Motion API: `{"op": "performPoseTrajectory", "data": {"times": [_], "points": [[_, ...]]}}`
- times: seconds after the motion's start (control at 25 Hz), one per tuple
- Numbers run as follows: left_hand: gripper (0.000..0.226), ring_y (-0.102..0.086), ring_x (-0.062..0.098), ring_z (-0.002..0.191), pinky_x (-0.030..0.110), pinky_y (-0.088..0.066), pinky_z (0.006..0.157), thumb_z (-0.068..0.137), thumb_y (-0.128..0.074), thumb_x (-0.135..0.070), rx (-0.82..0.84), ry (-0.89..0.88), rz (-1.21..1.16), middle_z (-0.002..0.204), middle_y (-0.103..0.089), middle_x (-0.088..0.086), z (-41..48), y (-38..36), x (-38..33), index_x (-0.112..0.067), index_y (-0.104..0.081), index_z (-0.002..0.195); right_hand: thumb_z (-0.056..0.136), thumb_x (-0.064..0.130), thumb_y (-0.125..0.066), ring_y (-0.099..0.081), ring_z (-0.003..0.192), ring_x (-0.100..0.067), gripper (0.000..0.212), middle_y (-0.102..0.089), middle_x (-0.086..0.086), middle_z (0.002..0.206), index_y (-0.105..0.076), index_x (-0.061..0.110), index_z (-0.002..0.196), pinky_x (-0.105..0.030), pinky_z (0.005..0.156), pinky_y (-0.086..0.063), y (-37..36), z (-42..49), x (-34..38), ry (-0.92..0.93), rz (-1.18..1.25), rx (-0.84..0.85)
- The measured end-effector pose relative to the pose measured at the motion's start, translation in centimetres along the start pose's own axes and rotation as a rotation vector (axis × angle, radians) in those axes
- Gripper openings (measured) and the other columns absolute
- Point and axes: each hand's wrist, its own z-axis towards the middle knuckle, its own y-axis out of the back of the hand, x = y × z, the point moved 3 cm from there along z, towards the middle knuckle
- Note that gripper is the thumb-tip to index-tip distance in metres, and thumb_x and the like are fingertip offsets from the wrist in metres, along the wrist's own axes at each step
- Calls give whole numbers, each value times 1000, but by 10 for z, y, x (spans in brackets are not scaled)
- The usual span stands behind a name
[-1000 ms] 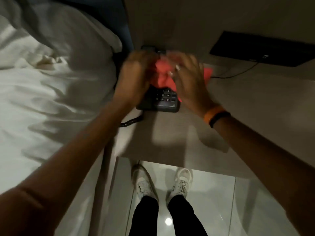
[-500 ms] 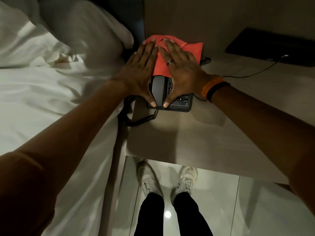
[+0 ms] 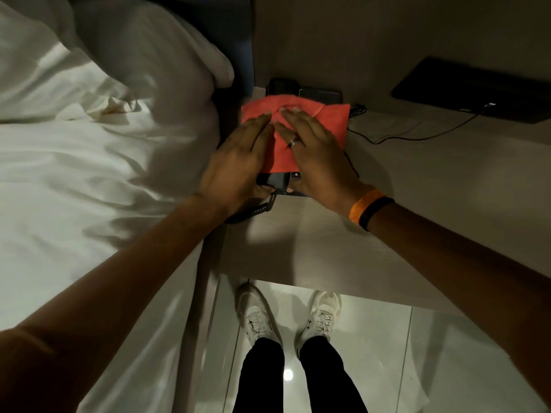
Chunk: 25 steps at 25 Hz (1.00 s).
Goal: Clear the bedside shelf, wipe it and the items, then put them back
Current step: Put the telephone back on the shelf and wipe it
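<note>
A black desk phone (image 3: 278,182) sits at the back left corner of the beige bedside shelf (image 3: 328,248). A red cloth (image 3: 329,120) is spread over most of it. Only the phone's far end and near edge show. My left hand (image 3: 238,165) and my right hand (image 3: 317,158) lie flat side by side on the cloth, pressing it onto the phone. Both thumbs rest at the phone's near edge. The coiled handset cord (image 3: 253,211) hangs off the shelf's left side.
A flat black device (image 3: 477,90) lies at the back right, with a thin cable (image 3: 417,139) running to the phone. The white bed (image 3: 89,180) and pillow (image 3: 155,55) press against the shelf's left side. Below are glossy floor tiles and my white shoes (image 3: 320,317).
The bunched cloth was spread flat over the phone's far end. Both hands have since slid it toward me, so the far end shows and the keypad is covered.
</note>
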Motion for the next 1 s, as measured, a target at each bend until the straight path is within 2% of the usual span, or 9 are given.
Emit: {"op": "performPoseTrajectory", "data": {"times": [0.12,0.24,0.48,0.64,0.76,0.8,0.88,0.92,1.0], "points": [[59,-65,38,115,38,-57,87,79,-81,-30,-226,-2,100,126,-66,22,-29,-12,-19,5,-64,123,84,8,-72,-34,149,-29,73,-37,-8,160,-41,10,150,-41,124,-30,-9,-28,20,0,15,-100],[32,-68,36,89,40,-56,71,85,-74,-25,-309,-3,97,101,-70,20,-45,-21,-30,3,-70,100,91,6,-63,-52,135,-31,43,-56,-6,147,-62,8,134,-38,113,-45,-21,-48,31,-1,31,-176],[19,-70,36,68,35,-54,55,73,-82,-13,-91,-121,30,81,-71,18,-70,-15,-53,0,-71,81,87,10,-63,-61,118,-26,26,-69,-2,123,-73,10,111,-37,92,-55,-24,-78,39,21,94,7],[27,-70,36,75,33,-55,56,79,-63,-19,-216,-169,40,87,-70,18,-36,18,-70,0,-72,94,86,13,-67,-66,99,-30,21,-73,-10,105,-73,7,105,-33,82,-52,16,-73,15,-51,135,-254],[32,-67,40,97,41,-56,72,86,-70,-18,-305,-92,78,109,-67,22,26,38,-61,0,-67,112,92,16,-56,-62,113,-30,33,-67,-14,125,-67,6,122,-40,94,-52,42,-30,-17,-136,162,-437],[46,-61,40,115,44,-54,84,87,-71,-27,-185,-15,107,125,-62,22,45,37,-52,-2,-62,124,91,20,-60,-54,127,-31,45,-58,-15,141,-59,7,134,-43,106,-46,42,-11,-29,-156,183,-362],[98,-27,38,150,54,-34,116,77,-76,-54,209,66,193,160,-32,16,68,22,-38,-9,-34,153,81,43,-74,-20,154,-31,95,-19,-14,166,-26,11,156,-53,124,-22,30,18,-46,-191,160,50],[125,-8,37,156,57,-19,124,68,-78,-67,366,56,261,168,-13,13,73,12,-33,-10,-16,160,72,58,-78,-1,157,-30,121,1,-12,169,-9,13,160,-58,125,-10,21,25,-53,-191,110,228],[156,13,38,156,60,-2,126,51,-75,-83,482,26,369,170,11,13,75,-4,-30,-8,8,160,55,76,-78,18,155,-31,150,20,-10,167,10,13,159,-62,122,0,7,31,-60,-143,36,353]]}}
